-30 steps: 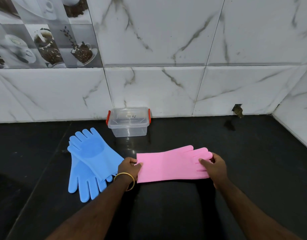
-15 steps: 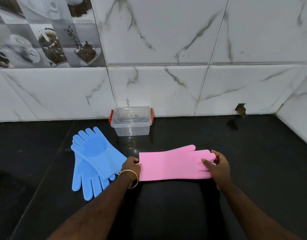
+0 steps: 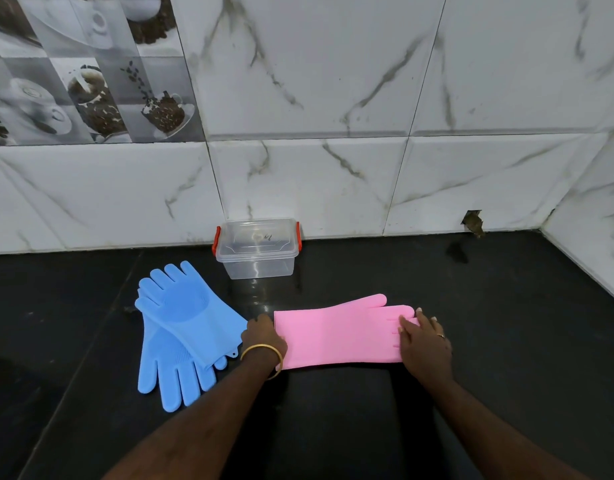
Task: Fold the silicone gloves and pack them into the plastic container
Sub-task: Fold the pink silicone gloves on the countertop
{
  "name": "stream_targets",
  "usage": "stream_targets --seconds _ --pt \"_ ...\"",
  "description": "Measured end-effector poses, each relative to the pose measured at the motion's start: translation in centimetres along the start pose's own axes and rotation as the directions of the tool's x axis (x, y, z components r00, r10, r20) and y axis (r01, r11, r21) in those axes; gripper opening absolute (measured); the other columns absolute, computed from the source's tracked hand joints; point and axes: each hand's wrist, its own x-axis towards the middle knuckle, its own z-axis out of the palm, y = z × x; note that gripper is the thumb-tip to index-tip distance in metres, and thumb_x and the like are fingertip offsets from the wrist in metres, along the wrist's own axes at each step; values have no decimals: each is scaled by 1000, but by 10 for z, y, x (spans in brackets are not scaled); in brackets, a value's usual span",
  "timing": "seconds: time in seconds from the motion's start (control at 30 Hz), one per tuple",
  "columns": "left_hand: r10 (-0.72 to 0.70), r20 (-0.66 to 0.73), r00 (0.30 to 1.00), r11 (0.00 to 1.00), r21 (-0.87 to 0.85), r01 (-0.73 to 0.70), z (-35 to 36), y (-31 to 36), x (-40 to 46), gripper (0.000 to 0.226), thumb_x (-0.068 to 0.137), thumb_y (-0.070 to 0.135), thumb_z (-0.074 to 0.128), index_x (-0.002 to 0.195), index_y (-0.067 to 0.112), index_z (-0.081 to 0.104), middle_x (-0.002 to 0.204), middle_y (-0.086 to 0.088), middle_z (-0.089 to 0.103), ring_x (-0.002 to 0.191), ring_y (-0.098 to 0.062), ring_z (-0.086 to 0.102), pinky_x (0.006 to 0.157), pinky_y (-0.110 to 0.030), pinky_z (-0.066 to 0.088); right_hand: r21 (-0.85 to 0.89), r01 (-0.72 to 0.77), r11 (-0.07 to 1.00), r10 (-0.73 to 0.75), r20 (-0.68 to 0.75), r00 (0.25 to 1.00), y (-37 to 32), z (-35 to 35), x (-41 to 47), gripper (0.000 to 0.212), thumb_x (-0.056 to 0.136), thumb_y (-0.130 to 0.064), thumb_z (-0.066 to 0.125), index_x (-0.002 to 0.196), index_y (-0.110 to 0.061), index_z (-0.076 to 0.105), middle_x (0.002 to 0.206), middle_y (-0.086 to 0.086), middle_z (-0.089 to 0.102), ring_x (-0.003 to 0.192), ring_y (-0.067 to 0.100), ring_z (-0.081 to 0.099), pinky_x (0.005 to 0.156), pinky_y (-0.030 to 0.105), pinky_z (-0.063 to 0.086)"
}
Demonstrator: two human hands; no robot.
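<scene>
Lying flat across the glossy black counter [image 3: 506, 341] is the pink glove [image 3: 336, 336], smooth matte silicone, cuff end to the left and finger end to the right, with its thumb sticking up toward the wall. Left hand [image 3: 262, 336] sits at the cuff edge with the knuckles curled over, and it looks like it's pinching that edge, though the fingertips are hidden so I can't swear to it. There's a thin gold bangle [image 3: 262, 356] on that wrist. Right hand [image 3: 425, 342] is spread out with fingers [image 3: 407, 323] fairly straight, pressing down flat on the glove's finger end, not wrapped around anything; a ring shows on one finger. Off to the left are the blue gloves [image 3: 184, 327], two of them stacked crosswise, the top one pointing up toward the wall with a round patch of little ribbed bristles on the palm, the bottom one pointing down toward the camera. They're just beside the left hand but apart from the pink one. Back against the wall is the box [image 3: 257, 251], small, clear plastic, rectangular with rounded corners, lid on, orange-red clips on both short sides, nothing visible inside. Wall is shiny white marble-look tile [image 3: 333, 81] with grey veins, plus a coffee-cup picture tile at top left.
</scene>
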Motion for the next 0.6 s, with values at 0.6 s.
stream_targets --seconds 0.6 --pt "80 195 977 927 -376 -1 -18 7 13 64 81 19 75 133 11 39 134 -13 55 118 -30 56 100 -38 50 727 104 678 -358 203 911 -138 25 -23 79 97 -54 40 156 -27 -6 164 -9 -3 150 8 6 120 27 8"
